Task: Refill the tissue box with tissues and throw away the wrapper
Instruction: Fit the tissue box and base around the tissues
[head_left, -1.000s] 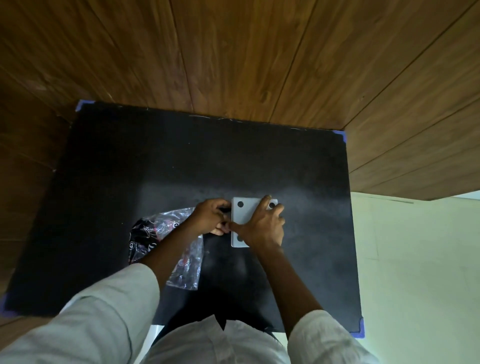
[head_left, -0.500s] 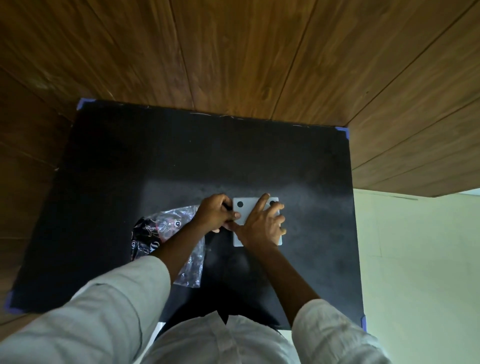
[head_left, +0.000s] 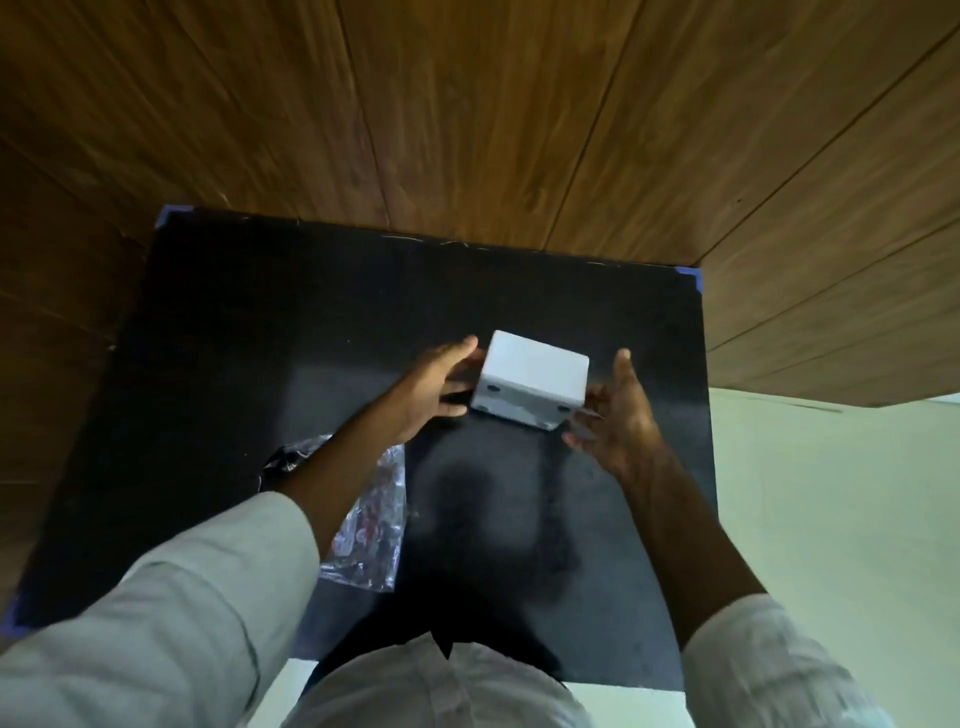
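Both hands, left hand (head_left: 431, 387) and right hand (head_left: 618, 415), spread their fingers against opposite ends of the tissue box (head_left: 530, 382), apparently to turn it, while the wrapper (head_left: 371, 525) lay on the worktop (head_left: 260, 338).

A: How is the light?

B: Dim and warm. The wooden wall (head_left: 519, 104) glows amber, brightest near the top and right, and falls to near black at the left edge. The black mat (head_left: 260, 338) swallows most of the light, with 1 greyer patch near its middle.

A: Shadows?

B: A soft dark shadow lies on the mat below the white box (head_left: 530, 379), between the 2 forearms.

A: Sharpness?

B: Soft throughout. The left hand (head_left: 431, 389) and right hand (head_left: 618, 415) smear at the fingertips. The plastic wrapper (head_left: 374, 519) shows small glints.

A: Distortion?

B: Wide-angle bending; the wall planks fan outward, and the sleeves (head_left: 156, 623) balloon, blurred, at the bottom.
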